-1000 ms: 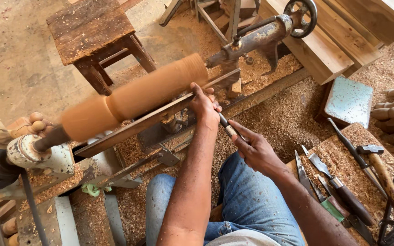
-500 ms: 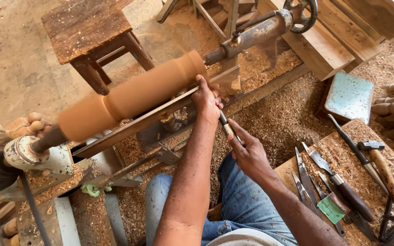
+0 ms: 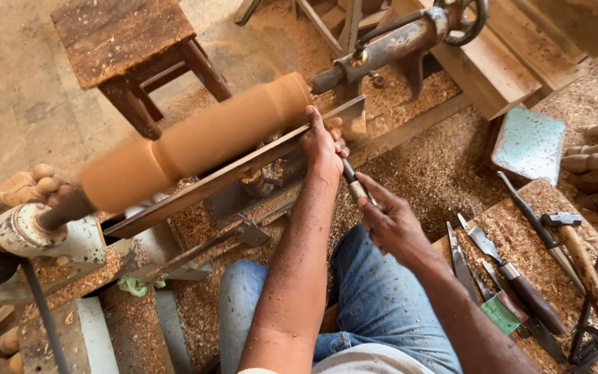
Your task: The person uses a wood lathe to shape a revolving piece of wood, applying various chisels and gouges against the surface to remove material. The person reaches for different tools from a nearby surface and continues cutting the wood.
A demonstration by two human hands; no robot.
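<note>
The left hand (image 3: pixel 323 145) lay on the tool rest (image 3: pixel 243 173), fingers curled down over the front end of the chisel (image 3: pixel 351 181) and pressing it to the rest. The right hand (image 3: pixel 390 220) was closed around the chisel's handle end, just behind the left. The chisel's tip, hidden under the left hand, pointed at the blurred wooden cylinder (image 3: pixel 195 142) mounted between the lathe's ends, near its right end. Sawdust (image 3: pixel 437 173) covered the floor. To the right, a board (image 3: pixel 513 228) strewn with sawdust held spare chisels (image 3: pixel 513 284) and a hammer (image 3: pixel 590 277). A stool (image 3: pixel 133 52) stood beyond the lathe.
</note>
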